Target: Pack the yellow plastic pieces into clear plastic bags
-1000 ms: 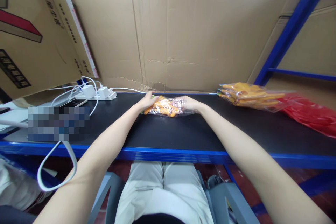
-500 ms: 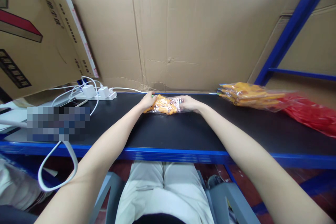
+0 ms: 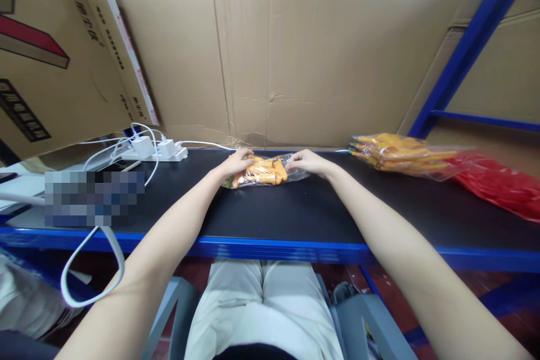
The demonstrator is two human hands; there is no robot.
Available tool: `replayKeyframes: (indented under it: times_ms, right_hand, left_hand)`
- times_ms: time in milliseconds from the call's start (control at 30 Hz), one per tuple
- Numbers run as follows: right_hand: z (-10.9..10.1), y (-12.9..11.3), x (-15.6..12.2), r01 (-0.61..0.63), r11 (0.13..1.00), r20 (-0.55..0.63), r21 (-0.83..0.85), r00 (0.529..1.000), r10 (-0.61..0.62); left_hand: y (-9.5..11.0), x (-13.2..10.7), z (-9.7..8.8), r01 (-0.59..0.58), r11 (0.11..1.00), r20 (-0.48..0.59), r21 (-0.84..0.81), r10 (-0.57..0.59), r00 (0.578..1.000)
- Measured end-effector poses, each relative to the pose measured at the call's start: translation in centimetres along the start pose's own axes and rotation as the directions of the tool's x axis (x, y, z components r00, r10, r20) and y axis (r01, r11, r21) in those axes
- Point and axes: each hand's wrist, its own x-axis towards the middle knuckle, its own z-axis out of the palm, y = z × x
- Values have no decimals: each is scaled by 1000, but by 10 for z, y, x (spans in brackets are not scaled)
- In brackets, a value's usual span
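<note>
A clear plastic bag (image 3: 262, 172) with orange-yellow pieces inside lies on the black tabletop (image 3: 278, 214) in front of me. What the pieces are is hard to make out through the shiny film. My left hand (image 3: 237, 162) is closed over the bag's left end, with its fingers along the upper edge. At the other end, my right hand (image 3: 307, 161) pinches the loose film between thumb and fingers. The film's flat end runs out beneath this hand.
Similar bags of orange-yellow items (image 3: 392, 152) are piled at the right, against red plastic bags (image 3: 502, 183). A white power strip (image 3: 179, 153) with chargers and cables stands at the left. Cardboard (image 3: 316, 56) walls the back; a white cable loop (image 3: 65, 284) hangs over my left forearm.
The bag now lies flatter and a little nearer me, its left end showing below my left hand. My right hand has shifted slightly right and pinches the film's upper edge.
</note>
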Motion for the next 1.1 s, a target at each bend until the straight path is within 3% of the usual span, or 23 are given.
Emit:
replayKeyframes:
  times_ms: [100, 200, 300, 400, 500, 567, 700, 933, 1100]
  right_hand:
    - [-2, 8, 2, -62, 942, -178, -330, 984, 3]
    - [-7, 15, 2, -140, 825, -339, -547, 938, -65]
    - [-14, 18, 1, -267, 789, -506, -553, 860, -64]
    - [-20, 21, 2, -389, 811, -583, -438, 809, 73]
    - [-20, 26, 2, -407, 868, -437, -285, 861, 261]
    - [-15, 29, 2, -356, 923, -305, -150, 904, 299]
    - [-5, 31, 3, -258, 961, -222, 100, 935, 275]
    - [0, 37, 11, -149, 930, -46, 337, 984, 175]
    - [1, 39, 12, -121, 849, 81, 514, 992, 93]
  left_hand:
    - [0, 0, -2, -87, 991, 52, 98, 83, 995]
    - [5, 0, -2, -152, 965, -7, 211, 157, 988]
    - [12, -2, 2, -106, 975, -7, 194, 109, 994]
    - [19, -5, 6, -27, 997, 57, 73, 23, 998]
    - [21, -6, 11, 14, 1000, 40, 9, -15, 999]
    - [18, -4, 13, 21, 1000, -3, 5, -21, 1000]
    - [7, 1, 16, 86, 996, -20, 32, -85, 996]
    - [-5, 2, 16, 207, 961, 17, -183, -207, 978]
    - [-5, 5, 14, 229, 903, -2, -364, -246, 969]
